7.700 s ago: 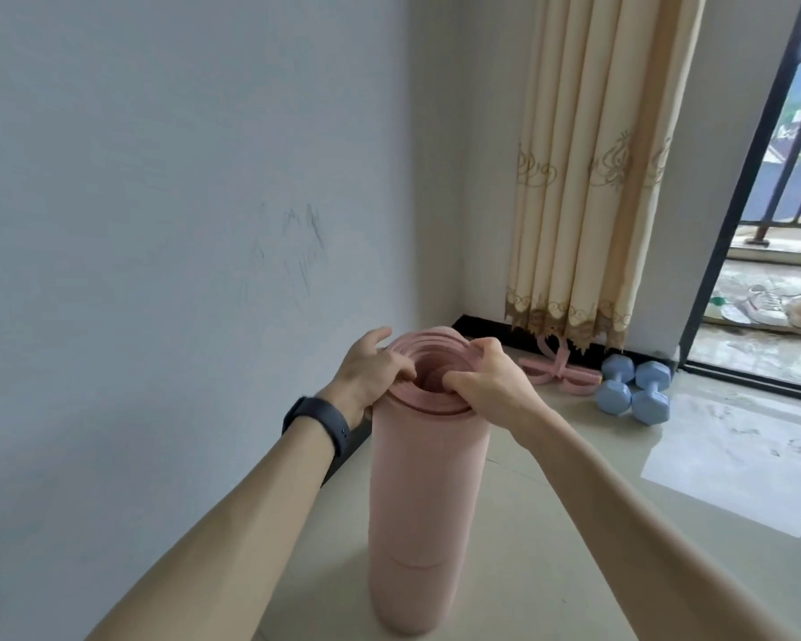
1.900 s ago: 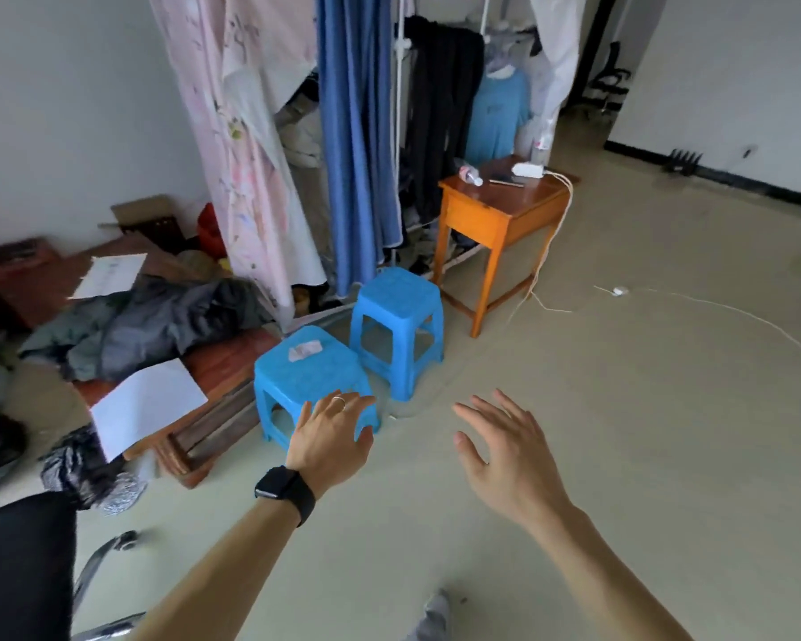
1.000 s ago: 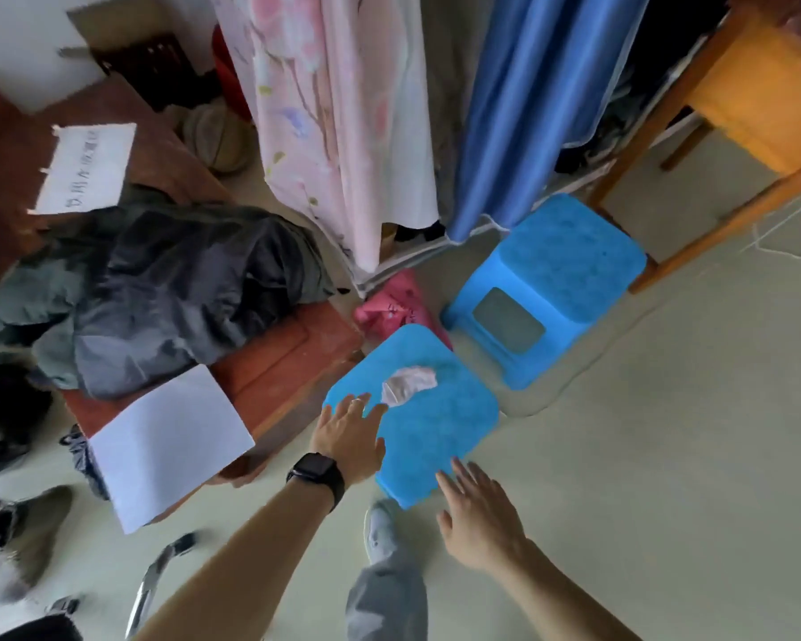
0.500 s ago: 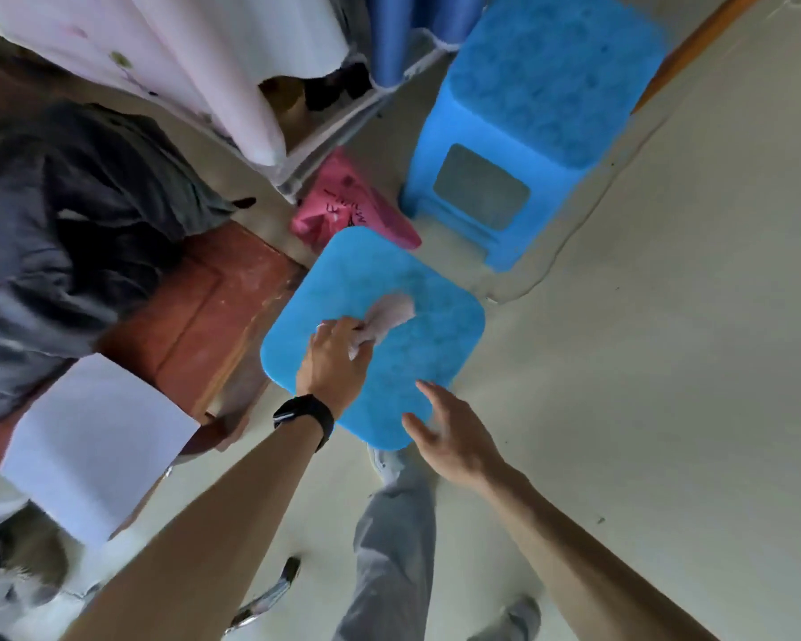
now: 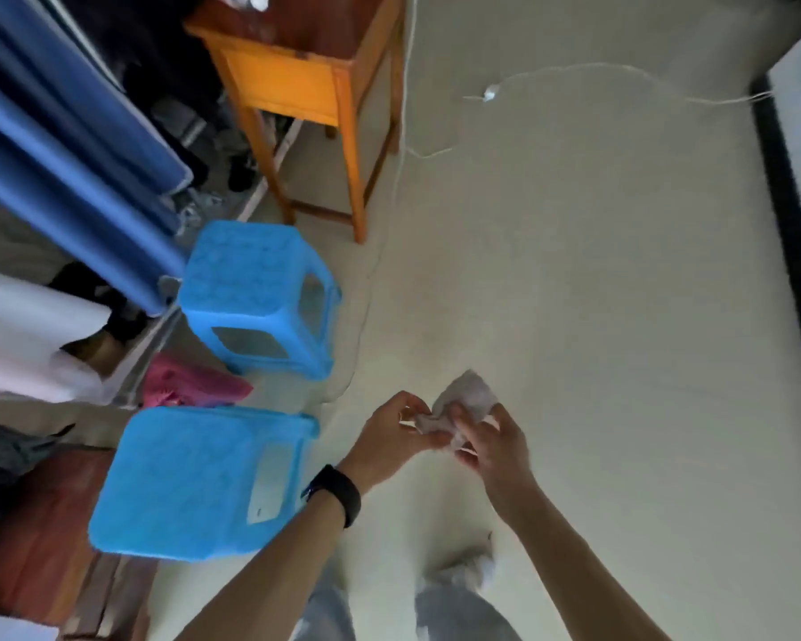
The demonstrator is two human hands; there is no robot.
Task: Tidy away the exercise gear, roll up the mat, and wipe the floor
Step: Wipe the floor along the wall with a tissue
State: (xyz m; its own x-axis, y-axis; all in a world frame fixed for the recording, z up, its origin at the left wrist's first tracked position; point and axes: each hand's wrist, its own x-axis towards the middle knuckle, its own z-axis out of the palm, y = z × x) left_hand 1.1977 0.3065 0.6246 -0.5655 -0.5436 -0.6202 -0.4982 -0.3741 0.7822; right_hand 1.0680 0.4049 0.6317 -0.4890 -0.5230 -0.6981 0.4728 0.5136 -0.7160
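A small crumpled whitish cloth (image 5: 470,396) hangs in the air above the pale floor (image 5: 597,293), held between both hands. My left hand (image 5: 391,439), with a black watch on the wrist, pinches its left end. My right hand (image 5: 493,444) pinches its lower right part. The near blue stool (image 5: 195,483), to the left of my hands, has a bare top. The mat and the dumbbells are out of view.
A second blue stool (image 5: 255,293) stands further back, with a pink bag (image 5: 190,386) between the two stools. An orange wooden table (image 5: 306,81) is behind, and a white cable (image 5: 574,69) runs across the floor. Blue and white hanging fabric (image 5: 65,168) fills the left. My feet (image 5: 477,571) show below.
My left hand lifted the cloth off the near stool and carried it right over the floor. My right hand came up and took hold of it too. The view swung right.
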